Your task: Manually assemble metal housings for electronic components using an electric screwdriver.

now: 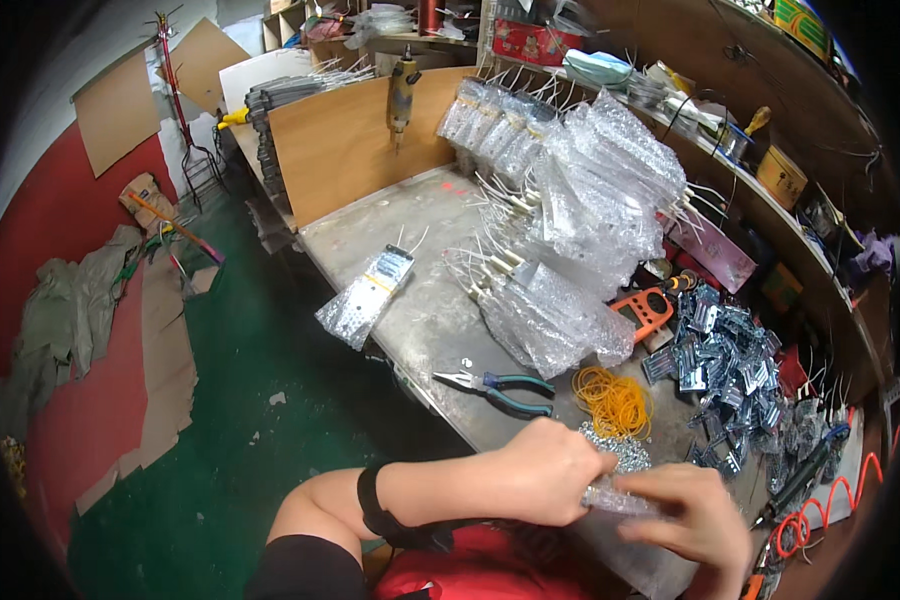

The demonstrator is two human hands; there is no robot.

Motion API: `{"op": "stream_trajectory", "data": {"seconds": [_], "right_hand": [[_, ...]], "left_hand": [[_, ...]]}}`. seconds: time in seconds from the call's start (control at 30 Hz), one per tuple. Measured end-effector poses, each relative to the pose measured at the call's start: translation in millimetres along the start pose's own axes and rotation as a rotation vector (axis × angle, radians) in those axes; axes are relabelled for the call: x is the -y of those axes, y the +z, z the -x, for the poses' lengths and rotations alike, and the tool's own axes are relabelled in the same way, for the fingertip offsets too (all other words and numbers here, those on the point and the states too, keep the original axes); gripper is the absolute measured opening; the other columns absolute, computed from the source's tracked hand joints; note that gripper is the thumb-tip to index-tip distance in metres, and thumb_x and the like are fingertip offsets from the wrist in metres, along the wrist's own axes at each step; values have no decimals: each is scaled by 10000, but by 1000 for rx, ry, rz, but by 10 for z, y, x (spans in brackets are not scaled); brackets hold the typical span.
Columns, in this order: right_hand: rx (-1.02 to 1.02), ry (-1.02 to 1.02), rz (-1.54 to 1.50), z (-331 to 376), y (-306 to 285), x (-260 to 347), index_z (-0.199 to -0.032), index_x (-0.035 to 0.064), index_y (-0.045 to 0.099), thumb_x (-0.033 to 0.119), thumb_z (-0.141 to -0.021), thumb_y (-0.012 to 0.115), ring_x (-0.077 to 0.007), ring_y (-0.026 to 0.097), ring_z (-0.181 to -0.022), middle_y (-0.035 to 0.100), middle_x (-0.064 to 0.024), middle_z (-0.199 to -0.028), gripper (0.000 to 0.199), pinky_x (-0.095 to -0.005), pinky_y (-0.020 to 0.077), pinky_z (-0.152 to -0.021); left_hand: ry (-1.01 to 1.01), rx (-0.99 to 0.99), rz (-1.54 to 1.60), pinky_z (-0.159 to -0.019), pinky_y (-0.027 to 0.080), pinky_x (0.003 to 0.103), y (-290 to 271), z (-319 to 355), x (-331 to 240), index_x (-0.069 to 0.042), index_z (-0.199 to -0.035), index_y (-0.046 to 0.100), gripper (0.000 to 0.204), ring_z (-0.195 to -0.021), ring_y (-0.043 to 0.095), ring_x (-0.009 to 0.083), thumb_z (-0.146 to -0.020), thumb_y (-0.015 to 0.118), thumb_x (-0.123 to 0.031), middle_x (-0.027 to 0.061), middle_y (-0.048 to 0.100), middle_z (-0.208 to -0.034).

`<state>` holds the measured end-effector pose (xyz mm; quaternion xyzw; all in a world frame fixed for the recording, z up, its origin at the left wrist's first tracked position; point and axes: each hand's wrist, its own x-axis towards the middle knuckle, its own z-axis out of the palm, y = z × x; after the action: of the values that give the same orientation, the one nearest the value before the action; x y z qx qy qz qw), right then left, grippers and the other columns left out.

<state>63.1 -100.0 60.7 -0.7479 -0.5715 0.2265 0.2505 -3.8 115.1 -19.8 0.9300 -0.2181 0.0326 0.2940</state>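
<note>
My left hand (555,472) is closed in a fist around one end of a clear bubble-wrap piece (615,498); whatever lies inside it cannot be made out. Curled over the other end, my right hand (692,515) grips the same wrap and looks slightly blurred. Just beyond the hands lie a heap of small silvery metal parts (625,452) and a tangle of yellow rubber bands (615,402). Green-handled pliers (492,388) rest on the grey table (425,345). Farther off, a bubble-wrapped flat part (372,290) with two wires and a yellow band sits by the table's left edge.
Bubble-wrapped parts with white wires (610,190) are piled at the back. Right of them are an orange multimeter (646,310), a heap of metal brackets (720,365) and a red coiled hose (820,520). A power screwdriver (401,95) hangs before a wooden board (340,150).
</note>
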Motion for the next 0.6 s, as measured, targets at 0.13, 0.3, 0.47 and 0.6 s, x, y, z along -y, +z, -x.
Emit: {"op": "stream_trajectory", "data": {"seconds": [0.13, 0.3, 0.47, 0.6], "right_hand": [[-261, 517, 111, -472, 495, -235, -1168, 36, 571, 99, -751, 702, -158, 636, -932, 656, -141, -1039, 442, -319, 484, -815], [-859, 202, -420, -851, 639, -372, -1215, -19, 476, -39, -783, 584, -176, 575, -946, 586, -111, -1049, 446, -319, 464, -837], [-452, -27, 202, -1337, 828, -37, -1391, 69, 361, 95, -669, 698, -372, 547, -1043, 527, -194, -1173, 798, -420, 485, -849], [-726, -40, 321, -1423, 354, -564, -1069, 47, 622, 123, -722, 663, -322, 563, -976, 597, -145, -1016, 358, -401, 467, -838]], "left_hand": [[152, -723, -471, -812, 457, 390, -60, -2, 345, -67, -941, 606, 324, -1012, 579, 281, -636, 677, -152, 119, 596, -1055], [191, -1133, 180, -989, 382, 415, -21, -93, 284, 31, -1204, 518, 510, -1173, 506, 312, -829, 665, -282, 200, 515, -1252], [-74, -1058, 966, -881, 457, 318, -84, 278, 655, 18, -1336, 345, 551, -1074, 552, 202, -940, 552, -305, 160, 484, -1279], [-411, -1195, 211, -997, 384, 346, -729, 587, 1336, 41, -1384, 347, 631, -1142, 520, 257, -872, 613, -212, 201, 495, -1290]]}}
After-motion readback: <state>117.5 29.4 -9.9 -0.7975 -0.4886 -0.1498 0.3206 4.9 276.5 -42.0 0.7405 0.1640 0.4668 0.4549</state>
